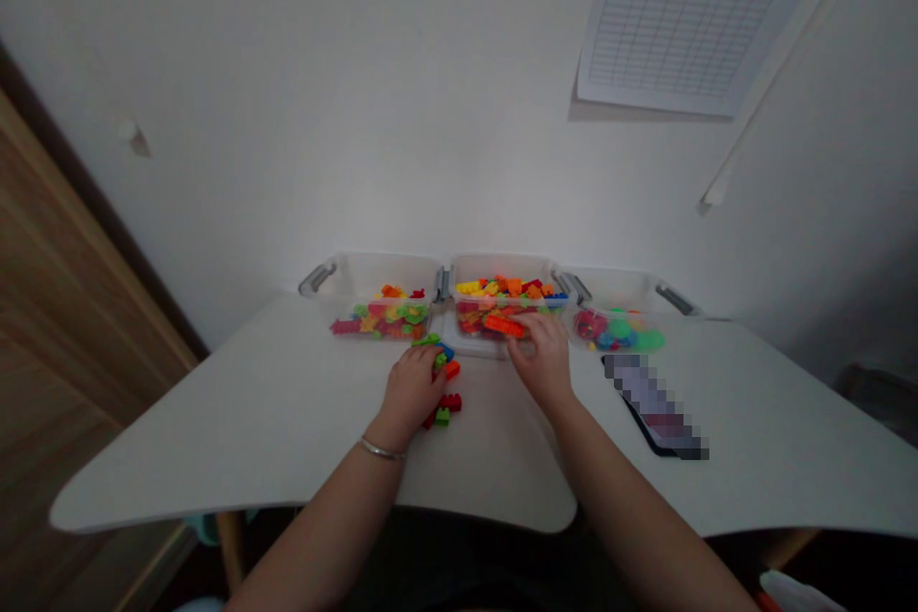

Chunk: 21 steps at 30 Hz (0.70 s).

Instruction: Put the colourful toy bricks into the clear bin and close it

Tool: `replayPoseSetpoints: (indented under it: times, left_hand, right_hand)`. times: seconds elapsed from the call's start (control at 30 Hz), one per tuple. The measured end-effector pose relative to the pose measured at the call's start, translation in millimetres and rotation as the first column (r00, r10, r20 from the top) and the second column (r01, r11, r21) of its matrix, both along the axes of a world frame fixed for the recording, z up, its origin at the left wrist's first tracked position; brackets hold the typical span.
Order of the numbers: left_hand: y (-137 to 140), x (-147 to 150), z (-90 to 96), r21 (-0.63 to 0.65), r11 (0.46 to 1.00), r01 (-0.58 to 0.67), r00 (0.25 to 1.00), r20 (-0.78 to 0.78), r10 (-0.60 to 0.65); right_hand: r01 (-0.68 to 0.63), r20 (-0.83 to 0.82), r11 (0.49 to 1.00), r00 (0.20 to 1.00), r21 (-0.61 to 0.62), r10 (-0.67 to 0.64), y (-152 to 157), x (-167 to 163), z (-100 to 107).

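My right hand [546, 359] pinches a long orange-red toy brick [505, 325] in front of the middle clear bin [502, 268]. Curled over a small group of loose bricks on the table is my left hand [414, 387], its fingers closed around a green toy brick [440, 360]; part of the grip is hidden. Beside those fingers lie a blue brick [447, 352] and an orange brick [451, 370]. Closer to me are a red brick [451, 402] and a small green brick [443, 417].
A left clear bin [380, 268] and a right clear bin [609, 282] flank the middle one against the wall, each with colourful pieces inside. To the right a phone [656, 406] lies on the white table [287, 440]. A printed sheet [666, 29] hangs above.
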State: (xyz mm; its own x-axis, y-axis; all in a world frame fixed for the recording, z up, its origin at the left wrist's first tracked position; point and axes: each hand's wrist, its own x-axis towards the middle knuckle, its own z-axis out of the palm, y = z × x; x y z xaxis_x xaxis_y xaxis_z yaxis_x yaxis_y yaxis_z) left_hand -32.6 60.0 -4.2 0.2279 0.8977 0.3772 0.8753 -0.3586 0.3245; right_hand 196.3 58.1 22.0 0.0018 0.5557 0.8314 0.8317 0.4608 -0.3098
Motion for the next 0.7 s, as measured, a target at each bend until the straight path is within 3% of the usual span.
replayPoseSetpoints:
  times: [0.13,0.3,0.43,0.7]
  left_hand:
    - [0.0,-0.5,0.6,0.000,1.000,0.001,1.000,-0.008,-0.001]
    - [0.2,-0.3,1.0,-0.009,1.000,0.001,1.000,-0.020,-0.001]
    - [-0.4,0.3,1.9,-0.019,1.000,-0.007,0.999,-0.033,0.006]
    - [-1.0,0.9,2.2,-0.021,1.000,-0.020,1.000,-0.023,0.020]
  right_hand:
    - [0.129,-0.055,0.991,0.990,0.047,-0.126,16.2,12.1,24.7]
    - [0.230,-0.071,0.972,0.970,-0.040,-0.233,37.6,17.4,37.4]
    - [0.258,-0.016,0.962,0.965,-0.089,-0.261,43.5,13.1,35.7]
    - [0.169,0.030,0.984,0.985,0.054,-0.171,32.5,6.3,18.3]
